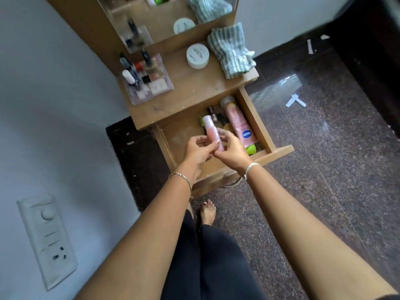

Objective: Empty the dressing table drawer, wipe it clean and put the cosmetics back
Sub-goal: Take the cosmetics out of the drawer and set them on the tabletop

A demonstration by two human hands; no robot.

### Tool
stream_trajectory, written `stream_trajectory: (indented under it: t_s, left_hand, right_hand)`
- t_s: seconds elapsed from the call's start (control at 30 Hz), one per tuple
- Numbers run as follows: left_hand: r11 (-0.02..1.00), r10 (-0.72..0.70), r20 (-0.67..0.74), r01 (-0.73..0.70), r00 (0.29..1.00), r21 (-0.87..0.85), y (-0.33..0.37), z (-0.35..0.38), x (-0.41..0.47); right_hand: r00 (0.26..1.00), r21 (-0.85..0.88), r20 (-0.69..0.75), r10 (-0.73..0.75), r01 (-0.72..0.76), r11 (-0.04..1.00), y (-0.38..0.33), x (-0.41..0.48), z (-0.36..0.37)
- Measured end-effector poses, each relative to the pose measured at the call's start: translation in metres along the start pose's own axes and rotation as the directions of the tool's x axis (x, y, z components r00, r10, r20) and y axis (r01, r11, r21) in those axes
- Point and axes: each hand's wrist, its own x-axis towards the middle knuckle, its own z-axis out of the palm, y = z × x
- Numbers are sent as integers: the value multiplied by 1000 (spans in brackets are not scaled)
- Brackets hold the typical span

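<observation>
A dark speckled stone floor (324, 159) fills the right side of the room, polished enough to throw back a pale glare, with a few white scraps lying on it. A plain pale wall (54, 105) takes up the left, carrying a white switch plate (46, 241) with a dial and a socket. Between them stands the wooden dressing table, its surface (194, 89) scuffed and dusty, with a mirror (164, 16) rising behind it. The drawer (281, 151) under the surface is pulled out toward the person; its left part shows bare, powder-marked wood, while cosmetics crowd its right part. On the surface a striped cloth (229, 53) lies at the right edge, a clear organiser (147, 79) of small bottles sits at the left, and a round white jar (198, 56) stands between them. In the drawer a long pink tube (240, 124) lies along the right wall, with a lime green item (251, 150) at its near end and small dark bottles beside it. Above the drawer, both hands hold a small pink bottle (213, 132): the left hand (198, 149) has its fingers curled round the bottle's lower part, and the right hand (231, 151) pinches it from the other side. Each wrist wears a thin bangle.
</observation>
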Motion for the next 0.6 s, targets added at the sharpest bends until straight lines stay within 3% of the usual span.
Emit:
stream_trajectory:
  t_s: [0.3, 0.5, 0.6]
  left_hand:
    - [948, 266, -82, -276, 960, -159, 66, -17, 5]
    - [958, 287, -20, -287, 958, 6, 98, -40, 38]
    - [957, 289, 26, -289, 957, 9, 110, -43, 47]
  right_hand:
    - [975, 245, -221, -1, 56, 968, -87, 43, 8]
    - [933, 341, -335, 129, -7, 940, -126, 98, 25]
    - [903, 368, -387, 189, -37, 929, -133, 112, 32]
